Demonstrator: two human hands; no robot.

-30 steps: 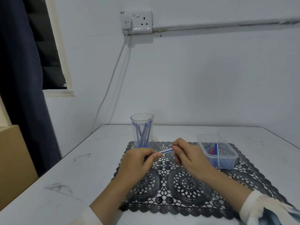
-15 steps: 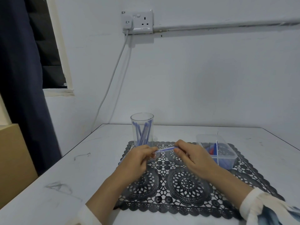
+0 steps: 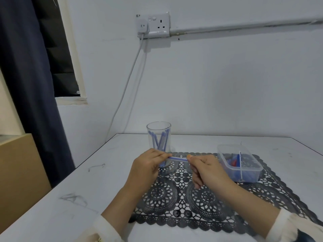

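Both hands hold one blue pen level above a black lace placemat. My left hand pinches its left end with curled fingers. My right hand grips its right end between thumb and fingers. Just behind my left hand stands a clear plastic cup with several blue pens upright in it. A clear plastic box with a divider sits to the right on the mat and holds blue and red pieces.
The white table carries pencil scribbles on its left side and ends near a dark curtain and a brown cabinet. A wall socket with a white cable hangs above the table's far edge.
More of the pen shows between the hands than a second ago; the hands sit slightly farther apart. The cup and box have not moved.
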